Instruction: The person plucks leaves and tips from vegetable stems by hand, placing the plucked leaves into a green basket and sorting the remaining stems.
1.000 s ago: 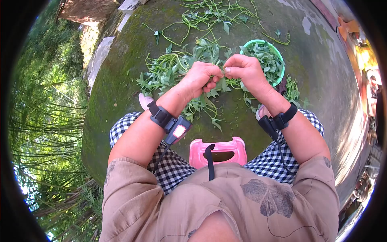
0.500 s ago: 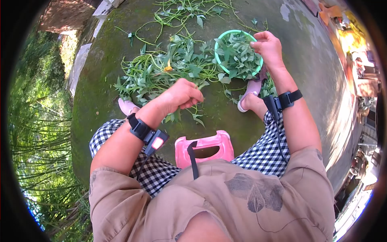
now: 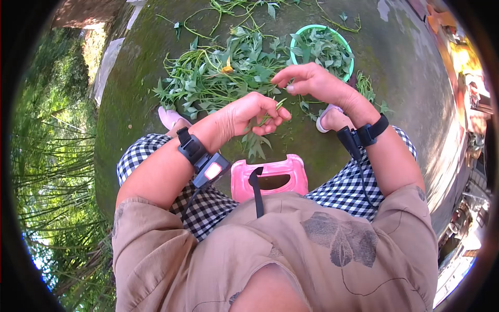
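Observation:
My left hand (image 3: 258, 113) is closed round a few green stems, whose cut ends stick up past the fingers, with leaves (image 3: 255, 144) hanging below. Just up and to the right, my right hand (image 3: 312, 82) has its thumb and fingers apart, with nothing seen between them. Beyond both hands a pile of leafy green vines (image 3: 208, 78) lies on the ground, with a yellow leaf (image 3: 226, 67) on it. A round green-rimmed basket (image 3: 351, 68) holding picked leaves (image 3: 323, 49) stands behind my right hand.
A pink plastic stool (image 3: 241, 182) shows between my knees. Bare stems (image 3: 234, 9) lie at the far side of the mossy ground (image 3: 135, 93). More greens (image 3: 365, 87) lie right of the basket. My feet in pink shoes (image 3: 169, 118) flank the pile.
My right hand first went from beside my left hand to the basket, then came back toward it, opening. My left hand moved lower and still grips stems. The yellow leaf has come into view.

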### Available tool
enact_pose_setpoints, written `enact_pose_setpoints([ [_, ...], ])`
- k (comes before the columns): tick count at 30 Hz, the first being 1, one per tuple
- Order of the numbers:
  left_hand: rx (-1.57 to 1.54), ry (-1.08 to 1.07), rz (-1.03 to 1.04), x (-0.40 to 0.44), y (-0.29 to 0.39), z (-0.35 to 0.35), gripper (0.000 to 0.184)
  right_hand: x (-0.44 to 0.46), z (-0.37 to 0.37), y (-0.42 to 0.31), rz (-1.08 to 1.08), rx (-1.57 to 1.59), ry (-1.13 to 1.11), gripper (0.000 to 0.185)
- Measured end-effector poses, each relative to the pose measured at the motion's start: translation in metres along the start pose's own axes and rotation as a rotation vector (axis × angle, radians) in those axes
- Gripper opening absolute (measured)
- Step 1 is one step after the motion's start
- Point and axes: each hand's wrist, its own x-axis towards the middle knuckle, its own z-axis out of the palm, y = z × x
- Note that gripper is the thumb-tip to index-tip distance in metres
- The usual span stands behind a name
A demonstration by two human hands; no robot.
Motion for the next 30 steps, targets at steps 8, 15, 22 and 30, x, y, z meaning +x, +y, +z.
enact_pose_setpoints([
  [8, -0.198, -0.148, 0.020, -0.003, 0.000, -0.009, 0.046, 0.002, 0.023, -0.007, -0.110, -0.169, -0.027, 0.026],
  [15, -0.284, -0.135, 0.039, -0.003, 0.003, -0.011, 0.046, 0.001, 0.029, -0.009, -0.202, -0.333, 0.084, 0.021],
  [22, -0.375, -0.174, 0.176, -0.001, -0.001, -0.015, 0.046, -0.001, 0.038, -0.009, -0.415, -0.575, 0.250, 0.025],
  [30, -0.346, -0.095, 0.149, -0.007, 0.004, -0.005, 0.050, 0.001, 0.054, -0.011, -0.666, -0.954, 0.317, 0.022],
])
